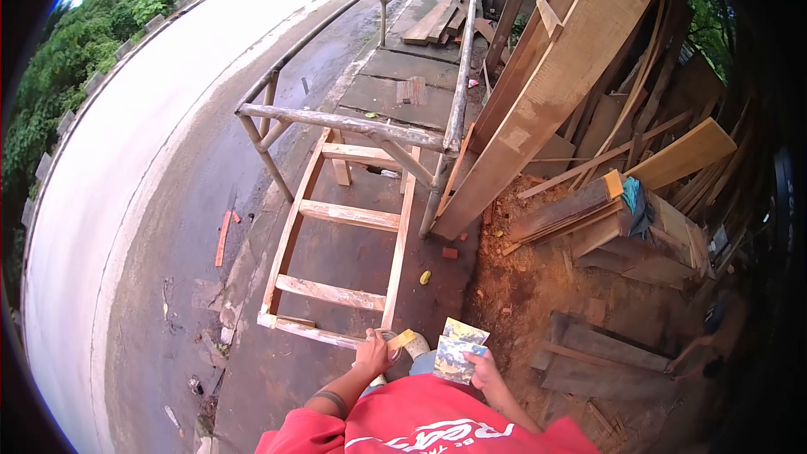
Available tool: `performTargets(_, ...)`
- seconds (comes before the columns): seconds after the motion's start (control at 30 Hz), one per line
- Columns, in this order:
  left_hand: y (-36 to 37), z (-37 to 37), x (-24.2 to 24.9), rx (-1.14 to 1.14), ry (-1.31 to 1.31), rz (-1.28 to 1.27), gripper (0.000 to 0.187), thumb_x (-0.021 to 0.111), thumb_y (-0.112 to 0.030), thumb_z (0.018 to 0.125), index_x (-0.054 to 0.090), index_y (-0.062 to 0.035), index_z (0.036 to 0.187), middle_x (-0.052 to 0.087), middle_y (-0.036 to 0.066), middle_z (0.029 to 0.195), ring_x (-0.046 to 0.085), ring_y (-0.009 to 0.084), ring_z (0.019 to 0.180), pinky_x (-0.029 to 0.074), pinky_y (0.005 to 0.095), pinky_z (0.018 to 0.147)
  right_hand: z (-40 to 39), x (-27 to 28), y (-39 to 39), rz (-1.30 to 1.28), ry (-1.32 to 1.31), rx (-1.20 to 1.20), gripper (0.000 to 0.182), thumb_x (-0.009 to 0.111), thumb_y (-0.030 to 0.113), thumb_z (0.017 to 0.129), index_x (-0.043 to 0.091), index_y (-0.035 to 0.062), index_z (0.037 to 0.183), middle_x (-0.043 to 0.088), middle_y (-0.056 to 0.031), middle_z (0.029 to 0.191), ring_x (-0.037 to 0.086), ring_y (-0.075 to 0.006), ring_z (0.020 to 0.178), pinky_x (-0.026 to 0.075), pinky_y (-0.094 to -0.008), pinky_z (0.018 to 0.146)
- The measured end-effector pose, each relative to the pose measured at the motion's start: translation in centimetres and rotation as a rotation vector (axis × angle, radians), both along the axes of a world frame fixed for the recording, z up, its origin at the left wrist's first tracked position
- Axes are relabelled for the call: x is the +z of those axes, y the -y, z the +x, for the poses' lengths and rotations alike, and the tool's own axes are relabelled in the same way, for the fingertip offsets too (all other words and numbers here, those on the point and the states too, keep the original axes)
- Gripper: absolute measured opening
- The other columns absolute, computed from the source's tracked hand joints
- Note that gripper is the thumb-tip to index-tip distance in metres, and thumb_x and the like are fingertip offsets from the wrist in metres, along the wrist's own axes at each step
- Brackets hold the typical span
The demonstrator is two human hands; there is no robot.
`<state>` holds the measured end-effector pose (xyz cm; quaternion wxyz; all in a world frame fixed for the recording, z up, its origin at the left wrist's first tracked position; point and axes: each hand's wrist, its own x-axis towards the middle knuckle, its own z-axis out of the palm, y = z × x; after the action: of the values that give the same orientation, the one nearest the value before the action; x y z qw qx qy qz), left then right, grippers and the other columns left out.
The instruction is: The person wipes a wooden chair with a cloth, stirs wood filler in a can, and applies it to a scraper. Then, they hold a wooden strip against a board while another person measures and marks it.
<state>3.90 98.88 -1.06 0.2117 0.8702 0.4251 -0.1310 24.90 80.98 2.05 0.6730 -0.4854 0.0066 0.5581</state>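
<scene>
The left hand [372, 355] curls at six o'clock, its forearm [348, 388] angled toward one; the right hand [485, 370] pinches at five.

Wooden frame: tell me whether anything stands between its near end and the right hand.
Yes: in this view, the left hand and a pale shoe lie between the right hand, which holds patterned sheets, and the wooden frame.

Bright road [143, 134] beside green bushes [59, 84]
</scene>
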Motion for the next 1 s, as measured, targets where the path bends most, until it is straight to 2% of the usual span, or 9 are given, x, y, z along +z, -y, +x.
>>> performTargets(0.13,0.1,-0.3,-0.3,0.053,0.026,-0.023,0.072,0.065,-0.044,0.077,0.042,0.0107,0.117,0.046,0.029,0.118,0.065,0.0344,0.087,0.055,0.0399,0.070,-0.2,0.1,-0.4,-0.020,0.018,0.054,0.037,0.054,-0.005,0.080,0.050,-0.0049,0.118,0.061,-0.0163,0.112,0.062,-0.0269,0.099,0.050,-0.0403,0.088)
performTargets(0.3,0.6,-0.8,-0.8,-0.006,0.034,0.018,0.076,0.061,-0.047,0.081,0.038,0.0138,0.121,0.047,0.029,0.116,0.064,0.0352,0.089,0.055,0.0391,0.069,1.5,0.4,-2.5,0.001,0.022,0.098,0.037,0.053,-0.006,0.081,0.050,-0.0052,0.118,0.061,-0.0168,0.112,0.062,-0.0276,0.101,0.050,-0.0409,0.089)
performTargets(0.53,1.0,-0.2,-0.5,0.149,0.045,-0.045,0.081,0.067,-0.044,0.076,0.037,0.0149,0.123,0.043,0.033,0.122,0.065,0.0364,0.081,0.054,0.0408,0.067,6.5,1.0,-9.1,-0.046,0.003,0.301,0.037,0.053,-0.007,0.081,0.051,-0.0042,0.119,0.060,-0.0166,0.113,0.061,-0.0271,0.102,0.049,-0.0398,0.091)
performTargets(0.67,1.3,0.3,-1.2,0.186,-0.009,0.001,0.082,0.065,-0.046,0.078,0.035,0.0140,0.125,0.044,0.033,0.122,0.066,0.0369,0.075,0.055,0.0399,0.060,10.5,0.9,-13.0,-0.055,-0.023,0.378,0.039,0.053,-0.006,0.081,0.050,-0.0035,0.119,0.060,-0.0159,0.114,0.061,-0.0267,0.103,0.049,-0.0404,0.091)
performTargets(0.7,1.2,0.7,0.0,0.206,-0.058,-0.033,0.077,0.063,-0.042,0.081,0.034,0.0098,0.129,0.044,0.035,0.125,0.066,0.0364,0.079,0.055,0.0402,0.063,11.5,0.1,-13.8,-0.046,-0.022,0.393,0.039,0.053,-0.006,0.081,0.049,-0.0033,0.120,0.060,-0.0159,0.114,0.061,-0.0270,0.103,0.050,-0.0409,0.090)
performTargets(0.77,1.0,1.1,0.9,0.233,-0.092,-0.015,0.072,0.063,-0.041,0.082,0.035,0.0064,0.129,0.048,0.034,0.121,0.067,0.0346,0.074,0.055,0.0405,0.061,13.5,-1.5,-15.0,-0.049,-0.046,0.442,0.039,0.053,-0.006,0.081,0.049,-0.0032,0.120,0.060,-0.0151,0.113,0.061,-0.0265,0.102,0.050,-0.0406,0.089)
performTargets(0.8,1.2,0.8,-0.1,0.219,-0.104,-0.001,0.071,0.063,-0.037,0.081,0.034,0.0040,0.131,0.050,0.032,0.119,0.067,0.0337,0.076,0.055,0.0397,0.061,14.5,-2.2,-15.7,-0.051,-0.066,0.465,0.039,0.053,-0.007,0.081,0.049,-0.0033,0.119,0.061,-0.0144,0.112,0.062,-0.0257,0.100,0.051,-0.0399,0.089)
performTargets(0.9,0.3,0.6,1.2,0.355,-0.006,-0.048,0.037,0.058,-0.016,0.082,0.046,0.0009,0.114,0.053,0.026,0.109,0.065,0.0331,0.081,0.054,0.0410,0.063,17.4,-3.9,-17.1,-0.150,-0.020,0.520,0.040,0.052,-0.006,0.081,0.048,-0.0018,0.121,0.061,-0.0135,0.112,0.062,-0.0263,0.100,0.051,-0.0403,0.088)
performTargets(1.0,0.2,0.1,-0.6,0.471,0.022,0.006,0.026,0.054,-0.007,0.079,0.052,-0.0020,0.105,0.056,0.020,0.103,0.065,0.0332,0.083,0.053,0.0421,0.067,19.9,-4.9,-18.3,-0.238,0.030,0.571,0.041,0.052,-0.006,0.081,0.048,-0.0009,0.121,0.060,-0.0142,0.112,0.062,-0.0277,0.099,0.052,-0.0424,0.086)
